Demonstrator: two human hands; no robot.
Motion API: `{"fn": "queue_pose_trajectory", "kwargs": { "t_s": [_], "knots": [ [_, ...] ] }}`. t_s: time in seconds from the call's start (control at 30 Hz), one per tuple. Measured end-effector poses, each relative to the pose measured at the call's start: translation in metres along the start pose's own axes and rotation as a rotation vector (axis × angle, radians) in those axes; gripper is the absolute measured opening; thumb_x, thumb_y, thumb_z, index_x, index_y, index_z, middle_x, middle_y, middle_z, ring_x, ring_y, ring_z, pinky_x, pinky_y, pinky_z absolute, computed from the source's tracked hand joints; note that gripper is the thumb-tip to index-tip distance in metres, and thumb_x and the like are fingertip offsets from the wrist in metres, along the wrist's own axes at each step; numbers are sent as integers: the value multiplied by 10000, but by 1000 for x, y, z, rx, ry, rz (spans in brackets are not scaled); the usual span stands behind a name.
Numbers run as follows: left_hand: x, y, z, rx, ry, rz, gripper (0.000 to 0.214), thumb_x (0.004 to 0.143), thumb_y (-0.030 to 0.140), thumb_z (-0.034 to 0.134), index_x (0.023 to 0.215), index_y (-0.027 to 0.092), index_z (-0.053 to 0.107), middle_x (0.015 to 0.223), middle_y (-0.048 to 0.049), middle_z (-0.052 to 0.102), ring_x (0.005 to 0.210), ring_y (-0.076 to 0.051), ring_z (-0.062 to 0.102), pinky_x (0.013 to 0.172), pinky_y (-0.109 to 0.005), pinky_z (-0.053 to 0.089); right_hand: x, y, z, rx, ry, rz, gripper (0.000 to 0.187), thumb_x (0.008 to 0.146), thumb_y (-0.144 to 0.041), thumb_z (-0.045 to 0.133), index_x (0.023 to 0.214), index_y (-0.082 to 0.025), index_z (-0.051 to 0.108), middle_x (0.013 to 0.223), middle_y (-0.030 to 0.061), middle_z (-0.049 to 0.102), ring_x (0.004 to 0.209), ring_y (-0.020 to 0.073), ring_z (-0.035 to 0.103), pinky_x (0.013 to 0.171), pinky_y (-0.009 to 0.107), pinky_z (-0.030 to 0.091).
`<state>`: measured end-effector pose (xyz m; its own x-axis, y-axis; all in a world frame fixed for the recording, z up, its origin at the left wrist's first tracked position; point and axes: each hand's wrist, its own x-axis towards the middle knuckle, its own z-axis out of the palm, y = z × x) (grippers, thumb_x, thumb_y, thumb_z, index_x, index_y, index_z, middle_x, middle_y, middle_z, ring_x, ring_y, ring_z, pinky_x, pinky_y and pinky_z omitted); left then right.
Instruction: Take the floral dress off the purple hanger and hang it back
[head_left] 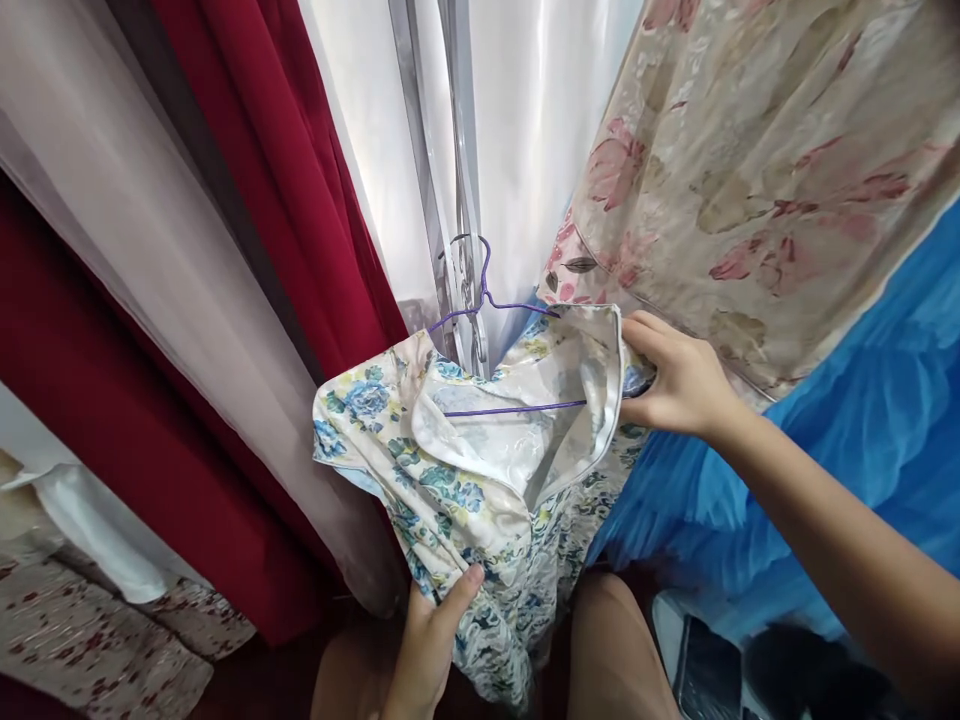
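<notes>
The left hand (427, 640) is at the lower edge of the view, gripping the side of the floral garment (457, 490), thumb flat on the front and fingers behind the cloth. The person's bare knees (619, 645) stand on either side of the garment's lower part. The garment is held between the two hands, neck opening upward. The right hand (679, 385) pinches its shoulder edge between thumb and fingers. The purple hanger (486, 296) is inside the garment: its lower bar crosses the neck opening and its hook projects above the neckline. At lower right, dark items (810, 670) are too shadowed to identify. Beyond the right hand hang blue gathered fabric (810, 480) and a beige flower-patterned panel (750, 190). Red drapes (277, 180) hang at left; white fabric (540, 130) hangs behind the hook.
</notes>
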<state>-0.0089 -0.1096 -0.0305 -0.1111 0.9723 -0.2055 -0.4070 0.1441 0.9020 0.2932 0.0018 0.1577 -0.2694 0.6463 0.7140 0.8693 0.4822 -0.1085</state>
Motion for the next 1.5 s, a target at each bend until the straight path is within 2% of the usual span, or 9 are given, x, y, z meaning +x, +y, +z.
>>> {"fn": "queue_pose_trajectory", "kwargs": {
  "t_s": [0.27,0.4,0.5,0.6,0.7,0.77,1.23,1.4,1.5],
  "knots": [
    [-12,-13,12,164,-64,24,672,705,469,880,1294,200,701,1319,-138,703,1393,-371,527,1215,-462,372,3,27,-3,193,-9,-92,490,692,-276,665,1167,-165,714,1010,75,639,850,218,638,815,305,496],
    [-5,-25,-2,226,26,13,649,739,465,841,1301,179,687,1304,-149,704,1357,-378,556,1182,-475,406,-17,14,3,25,-57,-92,720,756,-263,703,1452,-177,539,1336,165,592,1198,340,591,1008,433,478],
    [3,-34,-23,264,150,21,629,722,440,836,1270,169,688,1275,-148,714,1336,-377,573,1176,-465,406,-52,-16,23,31,123,-4,644,821,-304,717,1431,-200,537,1457,184,517,1385,408,442,1139,572,352],
    [7,-38,-37,284,239,27,602,709,414,823,1247,176,692,1272,-138,716,1330,-376,578,1161,-458,420,-98,-59,57,401,188,219,93,938,-291,628,1009,-239,659,1030,87,678,1026,288,637,932,444,490],
    [6,-38,-39,303,218,60,571,728,399,789,1248,183,695,1276,-132,718,1346,-376,565,1150,-455,431,-131,-103,94,805,-268,436,240,1016,-389,549,863,-220,624,801,30,646,755,208,606,703,328,470],
    [4,-38,-37,311,182,80,549,738,384,772,1244,183,703,1263,-132,726,1340,-373,573,1130,-444,453,-139,-124,112,916,-395,525,284,1013,-442,560,850,-211,591,766,7,610,706,183,562,658,299,422],
    [-13,-30,-29,366,243,74,462,741,403,778,1119,141,734,1109,-149,767,1140,-386,688,954,-424,573,-142,-144,140,1307,-274,822,322,940,-422,573,721,-216,458,617,-43,446,581,129,386,564,266,297],
    [-16,-39,-12,653,576,708,646,829,313,770,1421,210,534,1501,-161,499,1399,-348,494,1157,-460,430,-157,-141,134,1322,-224,873,294,904,-320,551,653,-213,441,569,-60,378,545,106,314,533,259,241],
    [-8,-47,3,897,320,956,429,881,219,721,1300,241,631,1316,-111,618,1257,-278,602,1081,-409,491,-164,-143,126,1317,-232,909,260,882,-285,579,650,-195,507,553,-49,452,529,101,375,532,249,278]
  ]
}}
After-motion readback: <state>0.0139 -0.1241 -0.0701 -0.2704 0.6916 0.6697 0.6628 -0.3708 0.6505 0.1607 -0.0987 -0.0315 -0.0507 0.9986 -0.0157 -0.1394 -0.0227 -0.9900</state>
